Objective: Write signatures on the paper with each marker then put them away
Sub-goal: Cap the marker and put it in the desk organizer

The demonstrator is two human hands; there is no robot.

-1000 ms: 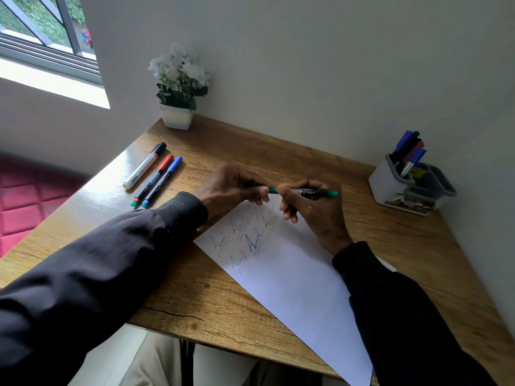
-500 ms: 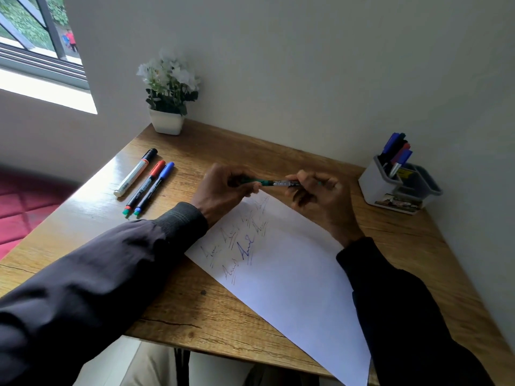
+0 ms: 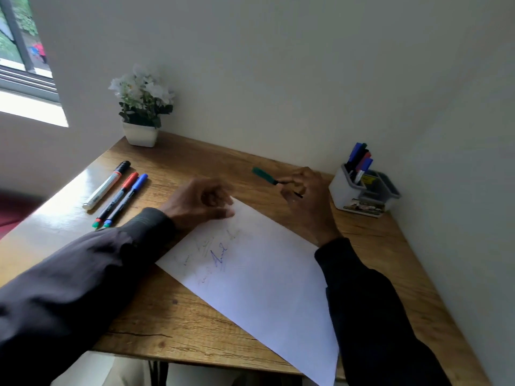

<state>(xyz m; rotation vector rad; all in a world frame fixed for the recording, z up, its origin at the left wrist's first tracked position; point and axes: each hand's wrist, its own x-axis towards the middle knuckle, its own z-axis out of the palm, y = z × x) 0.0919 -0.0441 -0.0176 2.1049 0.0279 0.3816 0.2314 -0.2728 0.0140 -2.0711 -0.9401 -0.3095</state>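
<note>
A white sheet of paper [image 3: 259, 277] lies diagonally on the wooden desk [image 3: 172, 324], with several signatures near its upper left part. My right hand [image 3: 306, 199] holds a green-capped marker [image 3: 264, 175] above the desk, cap end pointing left. My left hand [image 3: 200, 200] rests at the paper's top corner, fingers loosely curled and holding nothing. Three markers lie at the left: a white one with a black cap [image 3: 107, 185], a red-capped one [image 3: 117, 199] and a blue-capped one [image 3: 126, 200]. A white and grey holder [image 3: 362, 190] at the right contains several markers [image 3: 361, 161].
A white pot of white flowers [image 3: 140, 107] stands in the desk's back left corner. The wall runs behind and to the right of the desk. A window is at the upper left. The desk's front edge is just under my forearms.
My hands have come apart: the left let go of the green marker and settled on the paper's corner, while the right carried the marker up and toward the holder. The view shifted left.
</note>
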